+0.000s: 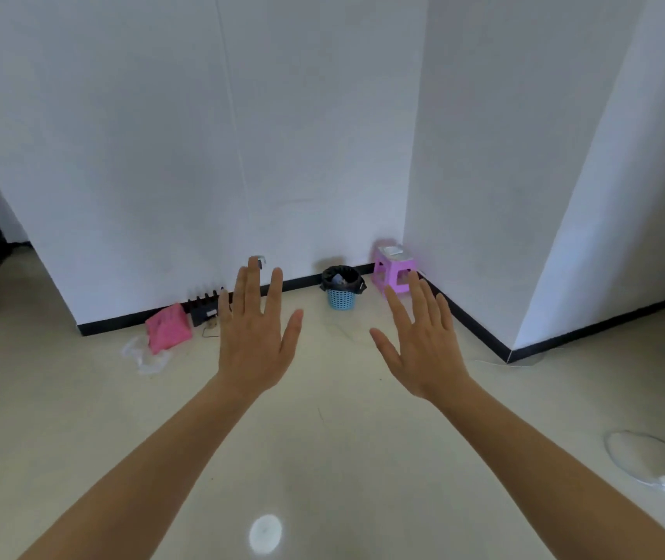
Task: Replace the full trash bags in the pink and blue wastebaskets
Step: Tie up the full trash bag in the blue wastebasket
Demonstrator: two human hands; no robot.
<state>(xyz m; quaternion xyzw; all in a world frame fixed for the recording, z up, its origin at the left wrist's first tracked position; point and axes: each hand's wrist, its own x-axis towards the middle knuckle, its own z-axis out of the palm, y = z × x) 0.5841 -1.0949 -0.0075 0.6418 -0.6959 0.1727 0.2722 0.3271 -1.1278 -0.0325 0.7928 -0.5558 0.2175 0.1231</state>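
Currently holding nothing: left hand (256,341) and right hand (423,349), fingers (252,289) spread wide. Found blue wastebasket (340,299) upright by wall, black bag (343,276) folded over rim; pink wastebasket (168,327) apparently tipped, further left. Judged light, soft, tearable; advise gathering bag at rim.

The 2 wastebaskets are on the floor by the wall, both to the left of the purple stool (393,272). The blue wastebasket (339,297) stands upright near the stool, not touching it. Its wall is a lattice, and a black trash bag (357,283) lines it, folded over the rim, with rubbish showing at the top. The pink wastebasket (168,328) is well apart from the stool, farther left, and looks tipped over. Crumpled clear plastic (145,357) lies against its lower side.
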